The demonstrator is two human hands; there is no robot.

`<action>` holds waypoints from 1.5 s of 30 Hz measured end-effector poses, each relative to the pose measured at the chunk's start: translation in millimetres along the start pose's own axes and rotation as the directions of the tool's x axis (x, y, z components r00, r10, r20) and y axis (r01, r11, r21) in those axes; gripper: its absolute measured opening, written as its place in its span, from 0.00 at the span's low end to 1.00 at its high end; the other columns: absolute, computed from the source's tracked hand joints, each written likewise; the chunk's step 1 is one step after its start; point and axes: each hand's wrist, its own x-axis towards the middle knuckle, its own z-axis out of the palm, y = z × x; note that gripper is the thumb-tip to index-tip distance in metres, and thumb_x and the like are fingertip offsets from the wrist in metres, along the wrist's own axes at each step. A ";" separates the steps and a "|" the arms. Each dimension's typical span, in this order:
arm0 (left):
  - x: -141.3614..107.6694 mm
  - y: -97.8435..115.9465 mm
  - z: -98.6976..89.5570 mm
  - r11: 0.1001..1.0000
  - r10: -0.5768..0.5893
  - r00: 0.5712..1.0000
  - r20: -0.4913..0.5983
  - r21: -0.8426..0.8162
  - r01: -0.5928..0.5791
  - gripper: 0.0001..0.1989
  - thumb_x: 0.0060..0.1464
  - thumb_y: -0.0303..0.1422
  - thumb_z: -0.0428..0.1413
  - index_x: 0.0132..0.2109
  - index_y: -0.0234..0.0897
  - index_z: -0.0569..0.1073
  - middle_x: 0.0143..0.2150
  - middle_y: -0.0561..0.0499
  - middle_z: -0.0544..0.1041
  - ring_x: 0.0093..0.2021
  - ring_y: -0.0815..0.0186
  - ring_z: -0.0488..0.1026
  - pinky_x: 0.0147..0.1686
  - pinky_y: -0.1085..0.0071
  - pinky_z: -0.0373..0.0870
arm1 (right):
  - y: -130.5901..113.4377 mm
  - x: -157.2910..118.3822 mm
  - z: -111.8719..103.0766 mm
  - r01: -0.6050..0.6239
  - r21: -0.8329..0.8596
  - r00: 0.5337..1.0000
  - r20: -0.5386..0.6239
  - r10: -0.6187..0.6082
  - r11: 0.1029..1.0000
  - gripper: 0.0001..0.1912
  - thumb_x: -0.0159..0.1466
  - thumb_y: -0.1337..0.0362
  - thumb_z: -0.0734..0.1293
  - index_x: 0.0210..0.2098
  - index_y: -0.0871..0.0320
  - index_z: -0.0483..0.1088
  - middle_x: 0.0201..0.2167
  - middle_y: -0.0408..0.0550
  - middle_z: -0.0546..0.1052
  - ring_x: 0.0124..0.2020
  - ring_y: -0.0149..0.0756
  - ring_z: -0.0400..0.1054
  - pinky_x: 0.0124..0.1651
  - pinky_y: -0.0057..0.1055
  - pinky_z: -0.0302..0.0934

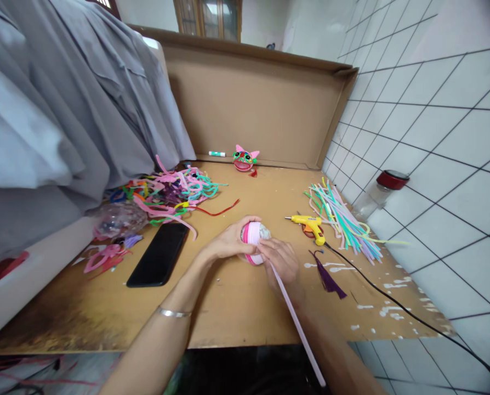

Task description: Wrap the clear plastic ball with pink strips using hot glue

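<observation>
My left hand point(227, 240) is wrapped round the side of a small rounded piece point(254, 232), banded in bright pink and pale pink fuzzy strips, with a whitish patterned surface at its far right. Against its near right side, my right hand point(281, 261) pinches a pale lilac-pink pipe cleaner point(297, 325). The long free end of that strip hangs down past the table's front edge. Fingers hide where the strip meets the piece. A yellow hot glue gun point(309, 223) lies to the right of my hands, and a purple tassel point(328, 278) rests nearer me.
Bundled pipe cleaners point(346, 216) lie at the right beside a red-lidded jar point(379, 192). A tangled colourful pile point(175, 189) and a black phone point(158, 255) are at left. A finished-looking animal-face ornament point(245, 158) stands by the cardboard point(253, 104). The glue gun's cord point(393, 303) trails right.
</observation>
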 end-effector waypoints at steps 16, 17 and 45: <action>2.0 -3.2 -2.7 0.998 -0.011 1.000 0.010 0.065 0.011 0.34 0.35 0.30 0.61 0.53 0.37 0.64 0.41 0.52 0.73 0.38 0.64 0.69 0.38 0.69 0.69 | 2.1 1.7 -2.9 0.015 0.002 1.000 0.009 -0.015 1.000 0.12 0.66 0.71 0.61 0.44 0.57 0.74 0.39 0.52 0.81 0.44 0.37 0.76 0.46 0.34 0.68; 2.4 -4.2 -2.8 0.998 -0.009 1.000 0.015 0.069 0.008 0.34 0.35 0.30 0.61 0.53 0.37 0.64 0.41 0.52 0.73 0.38 0.64 0.69 0.38 0.69 0.69 | 2.6 1.7 -3.8 0.021 -0.005 1.000 0.024 -0.021 1.000 0.12 0.66 0.71 0.61 0.44 0.57 0.74 0.39 0.52 0.81 0.44 0.37 0.76 0.46 0.34 0.68; 1.3 -2.0 -2.5 0.999 0.006 1.000 0.018 0.034 -0.006 0.37 0.34 0.32 0.63 0.55 0.35 0.63 0.44 0.50 0.69 0.41 0.63 0.68 0.44 0.65 0.68 | 0.8 2.0 -3.6 -0.005 -0.023 0.998 0.068 0.007 1.000 0.12 0.67 0.69 0.59 0.44 0.57 0.74 0.41 0.53 0.81 0.45 0.37 0.75 0.48 0.36 0.68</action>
